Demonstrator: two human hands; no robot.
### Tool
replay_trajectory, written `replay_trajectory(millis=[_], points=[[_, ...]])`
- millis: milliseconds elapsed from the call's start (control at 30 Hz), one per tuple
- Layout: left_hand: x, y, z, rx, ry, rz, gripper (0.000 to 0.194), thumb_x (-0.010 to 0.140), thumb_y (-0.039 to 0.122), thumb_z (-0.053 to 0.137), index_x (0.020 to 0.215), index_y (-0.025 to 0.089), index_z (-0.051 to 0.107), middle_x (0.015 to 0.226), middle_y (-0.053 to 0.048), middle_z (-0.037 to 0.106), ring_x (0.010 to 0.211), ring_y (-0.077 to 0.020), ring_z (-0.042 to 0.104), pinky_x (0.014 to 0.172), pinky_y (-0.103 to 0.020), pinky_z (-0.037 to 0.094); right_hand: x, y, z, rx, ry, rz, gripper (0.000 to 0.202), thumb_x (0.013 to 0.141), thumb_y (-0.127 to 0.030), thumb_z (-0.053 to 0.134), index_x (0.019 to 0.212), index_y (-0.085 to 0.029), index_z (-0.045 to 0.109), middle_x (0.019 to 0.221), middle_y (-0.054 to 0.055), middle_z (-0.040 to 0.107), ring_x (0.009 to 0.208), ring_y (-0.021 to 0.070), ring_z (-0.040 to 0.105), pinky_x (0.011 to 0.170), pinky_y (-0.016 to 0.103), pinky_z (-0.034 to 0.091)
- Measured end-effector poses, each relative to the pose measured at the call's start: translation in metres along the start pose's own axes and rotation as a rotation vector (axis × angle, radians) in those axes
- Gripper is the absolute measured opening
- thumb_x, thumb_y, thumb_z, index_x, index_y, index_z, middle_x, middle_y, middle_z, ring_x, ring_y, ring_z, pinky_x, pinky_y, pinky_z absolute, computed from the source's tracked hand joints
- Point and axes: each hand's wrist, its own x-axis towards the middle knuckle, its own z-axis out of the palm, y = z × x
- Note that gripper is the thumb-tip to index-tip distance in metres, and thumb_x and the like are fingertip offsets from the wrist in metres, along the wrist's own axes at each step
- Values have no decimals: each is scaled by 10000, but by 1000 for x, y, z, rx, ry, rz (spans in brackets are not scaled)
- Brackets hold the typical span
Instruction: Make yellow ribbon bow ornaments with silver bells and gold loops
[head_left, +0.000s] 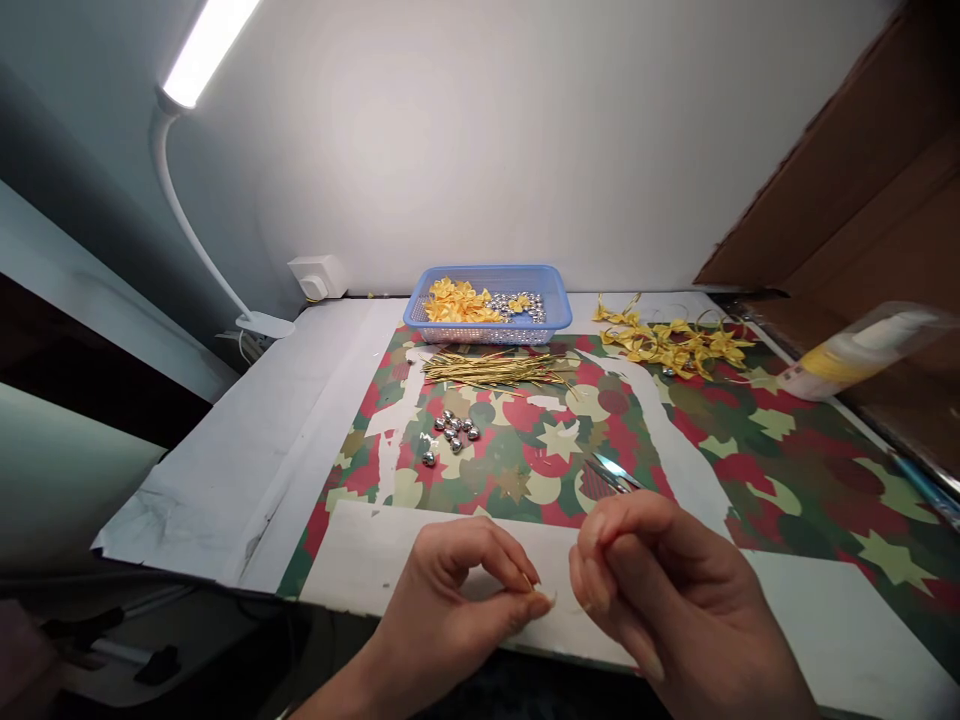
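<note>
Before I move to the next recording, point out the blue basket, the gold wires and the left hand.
Blue basket (484, 336): head view, on its front wall.
Gold wires (491, 370): head view, middle of the bundle.
Left hand (442, 602): head view, middle of the hand.

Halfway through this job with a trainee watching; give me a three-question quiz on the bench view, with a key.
1. Multiple choice. What lies between the blue plastic mesh basket and the loose, shiny round silver balls?
a) a white desk lamp
b) a pile of thin gold strips
c) a white bottle with a yellow band

2. True or false. The person's left hand lies flat with its fingers spread wide.

3. Fill in. The heap of yellow ribbon bows outside the basket lies to the basket's ____ in the picture.

Key
1. b
2. False: its thumb and fingers are drawn together in a pinch.
3. right
</note>
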Motion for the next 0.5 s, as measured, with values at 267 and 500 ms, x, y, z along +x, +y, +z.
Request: replay_trajectory(millis=[267,500], points=[[3,-1,-3,58,-158,89,132,866,119,727,756,170,779,822,-110,803,757,-216,740,724,-309,580,0,2,0,-6,18,-25,222,933,-421,687,808,-240,666,591,-26,537,479,73,444,474,199,332],[0,-2,-2,132,-226,205,169,917,116,646,908,190,798,892,-129,807,797,-224,753,732,-305,591,1,0,-1,-21,35,-59,195,961,-389,650,831,-244,656,594,-22,522,496,87,439,462,203,327]])
